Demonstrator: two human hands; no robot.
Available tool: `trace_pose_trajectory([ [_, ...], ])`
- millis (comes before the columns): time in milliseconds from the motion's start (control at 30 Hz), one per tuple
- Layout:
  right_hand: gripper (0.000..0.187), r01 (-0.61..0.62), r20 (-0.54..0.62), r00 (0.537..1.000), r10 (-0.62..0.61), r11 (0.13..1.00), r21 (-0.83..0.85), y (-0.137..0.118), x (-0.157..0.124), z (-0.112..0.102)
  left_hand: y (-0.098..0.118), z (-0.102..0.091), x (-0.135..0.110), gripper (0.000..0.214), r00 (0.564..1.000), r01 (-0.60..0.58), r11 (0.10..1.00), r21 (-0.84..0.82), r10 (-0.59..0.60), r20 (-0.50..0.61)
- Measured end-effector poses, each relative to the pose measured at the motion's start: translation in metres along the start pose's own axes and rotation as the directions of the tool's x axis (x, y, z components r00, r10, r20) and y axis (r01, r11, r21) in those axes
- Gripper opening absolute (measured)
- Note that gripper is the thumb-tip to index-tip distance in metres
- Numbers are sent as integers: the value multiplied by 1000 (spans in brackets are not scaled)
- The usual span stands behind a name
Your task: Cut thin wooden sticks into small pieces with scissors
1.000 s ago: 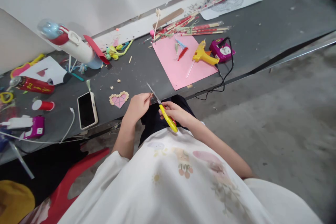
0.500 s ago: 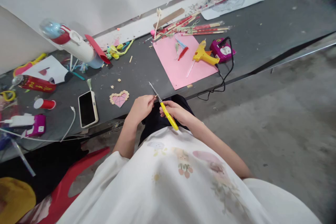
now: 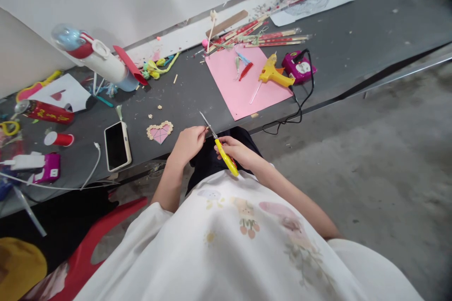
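Note:
My right hand (image 3: pixel 235 149) is closed around the yellow handles of a pair of scissors (image 3: pixel 226 157), just off the table's front edge above my lap. The blades point up and to the left, beside the fingertips of my left hand (image 3: pixel 191 142). Those fingertips are pinched together on something small, too little of which shows to name it. On the table to the left lies a pink paper heart (image 3: pixel 160 133) with drawn lines and small pale pieces along its upper border. Two small pale clusters (image 3: pixel 159 107) lie just above the heart.
Right of centre, a yellow glue gun (image 3: pixel 273 73) rests on pink paper (image 3: pixel 226 82), its cord running to a purple box (image 3: pixel 299 67). A phone (image 3: pixel 117 146), red thread spool (image 3: pixel 59 139), red can (image 3: pixel 49 112) and bottle (image 3: pixel 102 61) are at left. Wrapped sticks (image 3: pixel 271 39) lie behind.
Almost nothing differs. Both hands and the scissors keep nearly the same place, with only a very slight shift of the view.

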State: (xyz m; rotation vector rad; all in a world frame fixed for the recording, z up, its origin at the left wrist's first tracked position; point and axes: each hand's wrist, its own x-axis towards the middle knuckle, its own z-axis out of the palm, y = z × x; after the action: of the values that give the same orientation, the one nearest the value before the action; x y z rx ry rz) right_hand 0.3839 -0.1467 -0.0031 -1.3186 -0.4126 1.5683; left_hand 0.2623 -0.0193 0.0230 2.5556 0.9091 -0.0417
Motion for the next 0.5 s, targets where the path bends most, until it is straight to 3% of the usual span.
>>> trace_pose_trajectory([
  [167, 26, -71, -28, 997, 73, 996, 48, -4, -2, 2, -1, 1, -2, 30, 1000, 15, 1000, -10, -15, 2],
  [500, 29, -62, -34, 997, 64, 997, 47, -3, 2, 3, 1, 6, -3, 27, 996, 33, 995, 98, -24, -85],
])
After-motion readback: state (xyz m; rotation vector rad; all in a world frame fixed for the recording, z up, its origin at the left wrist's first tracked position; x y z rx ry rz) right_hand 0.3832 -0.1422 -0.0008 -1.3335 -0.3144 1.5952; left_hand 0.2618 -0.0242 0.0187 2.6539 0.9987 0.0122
